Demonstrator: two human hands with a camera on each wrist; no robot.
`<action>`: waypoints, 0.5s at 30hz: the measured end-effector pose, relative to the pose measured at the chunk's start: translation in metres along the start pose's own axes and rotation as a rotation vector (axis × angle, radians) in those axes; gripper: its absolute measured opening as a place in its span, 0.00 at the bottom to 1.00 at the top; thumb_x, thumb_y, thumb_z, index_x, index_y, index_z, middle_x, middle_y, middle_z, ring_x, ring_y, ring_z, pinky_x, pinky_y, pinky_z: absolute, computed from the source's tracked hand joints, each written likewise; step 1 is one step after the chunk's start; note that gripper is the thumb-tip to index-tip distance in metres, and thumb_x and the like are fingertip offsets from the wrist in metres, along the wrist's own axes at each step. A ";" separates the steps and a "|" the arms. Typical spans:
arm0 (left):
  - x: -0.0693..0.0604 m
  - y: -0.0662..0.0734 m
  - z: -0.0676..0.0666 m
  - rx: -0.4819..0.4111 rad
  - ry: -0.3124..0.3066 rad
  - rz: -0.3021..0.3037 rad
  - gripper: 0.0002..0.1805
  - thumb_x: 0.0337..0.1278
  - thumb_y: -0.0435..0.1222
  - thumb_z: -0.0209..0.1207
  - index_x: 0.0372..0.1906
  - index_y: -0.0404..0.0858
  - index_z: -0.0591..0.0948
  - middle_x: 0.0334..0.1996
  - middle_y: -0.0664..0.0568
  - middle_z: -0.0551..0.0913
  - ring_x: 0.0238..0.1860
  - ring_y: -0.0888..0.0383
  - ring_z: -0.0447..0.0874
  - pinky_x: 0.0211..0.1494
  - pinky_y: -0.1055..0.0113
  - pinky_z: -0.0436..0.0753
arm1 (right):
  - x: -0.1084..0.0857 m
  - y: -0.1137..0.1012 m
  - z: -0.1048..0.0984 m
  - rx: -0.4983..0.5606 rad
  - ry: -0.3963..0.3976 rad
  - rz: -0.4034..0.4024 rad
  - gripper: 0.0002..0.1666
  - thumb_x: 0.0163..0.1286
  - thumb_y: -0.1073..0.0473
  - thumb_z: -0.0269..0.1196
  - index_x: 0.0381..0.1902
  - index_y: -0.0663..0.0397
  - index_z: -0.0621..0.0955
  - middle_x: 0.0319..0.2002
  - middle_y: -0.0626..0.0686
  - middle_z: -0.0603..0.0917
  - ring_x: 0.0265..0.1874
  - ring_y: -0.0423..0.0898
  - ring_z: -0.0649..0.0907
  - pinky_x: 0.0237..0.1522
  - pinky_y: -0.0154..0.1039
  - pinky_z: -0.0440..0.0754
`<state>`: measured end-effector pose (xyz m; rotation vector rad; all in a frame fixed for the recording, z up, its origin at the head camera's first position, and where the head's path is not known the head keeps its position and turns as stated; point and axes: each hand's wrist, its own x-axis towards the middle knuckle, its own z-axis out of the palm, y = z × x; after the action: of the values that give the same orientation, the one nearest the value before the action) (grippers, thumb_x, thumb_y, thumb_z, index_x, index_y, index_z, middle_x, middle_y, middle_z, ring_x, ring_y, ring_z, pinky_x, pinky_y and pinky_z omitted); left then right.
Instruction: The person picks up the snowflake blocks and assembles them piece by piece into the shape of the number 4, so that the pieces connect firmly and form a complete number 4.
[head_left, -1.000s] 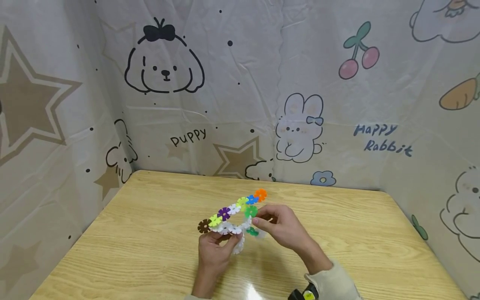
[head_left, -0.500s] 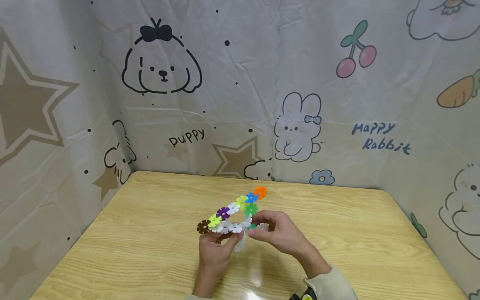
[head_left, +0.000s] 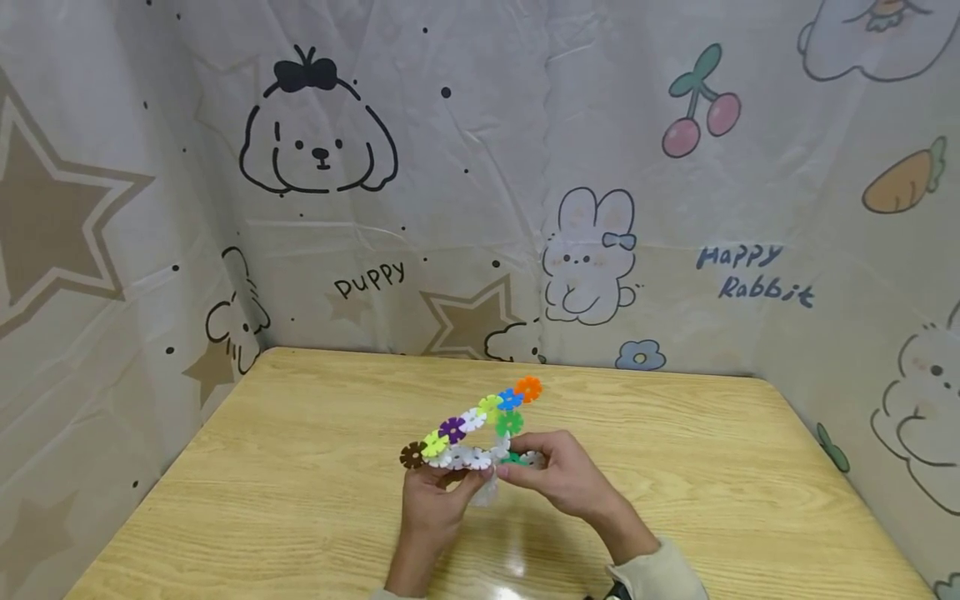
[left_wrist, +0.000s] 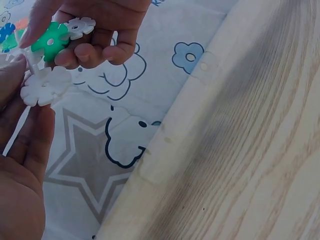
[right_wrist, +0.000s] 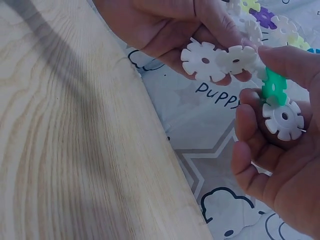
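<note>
Both hands hold a structure of interlocking snowflake discs above the table. One slanting row runs from a brown disc (head_left: 412, 455) past a purple disc (head_left: 452, 430) to an orange disc (head_left: 528, 388). Below it lies a row of white discs (head_left: 478, 458), pinched by my left hand (head_left: 435, 504) between thumb and fingers. My right hand (head_left: 566, 475) pinches the right-hand part of the structure, near a lower green disc (right_wrist: 274, 87). A white disc (right_wrist: 284, 117) joined to that green one lies over the right fingers. More white discs (left_wrist: 46, 86) hang beneath; fingers hide part of the joints.
The wood-grain table (head_left: 300, 433) extends around the hands. A printed cloth (head_left: 480, 167) with cartoon drawings stands behind it and along both sides. A dark wristband (head_left: 618, 590) shows at the right sleeve (head_left: 660, 571).
My right hand has moved down from beside the upper green disc to the joint by the lower green disc. My left hand keeps its hold; the head view has shifted slightly.
</note>
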<state>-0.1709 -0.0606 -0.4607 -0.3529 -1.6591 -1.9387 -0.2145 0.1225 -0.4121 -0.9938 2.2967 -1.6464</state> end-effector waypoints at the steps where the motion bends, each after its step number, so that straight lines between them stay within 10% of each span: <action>1: 0.000 0.001 0.000 0.018 0.001 -0.015 0.14 0.40 0.16 0.71 0.37 0.23 0.84 0.33 0.48 0.87 0.34 0.61 0.86 0.39 0.66 0.85 | 0.000 0.000 0.000 0.009 0.008 -0.001 0.11 0.67 0.61 0.69 0.44 0.62 0.87 0.37 0.52 0.87 0.26 0.39 0.78 0.28 0.32 0.77; 15: 0.004 0.008 -0.008 0.190 -0.020 -0.106 0.10 0.46 0.26 0.74 0.36 0.31 0.87 0.29 0.47 0.88 0.29 0.58 0.85 0.35 0.65 0.84 | -0.008 0.004 -0.008 0.012 0.112 0.044 0.15 0.67 0.59 0.69 0.44 0.67 0.86 0.41 0.56 0.87 0.35 0.46 0.84 0.35 0.36 0.83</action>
<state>-0.1684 -0.0698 -0.4537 -0.2146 -1.8913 -1.8376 -0.2136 0.1339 -0.4147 -0.8633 2.3573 -1.7385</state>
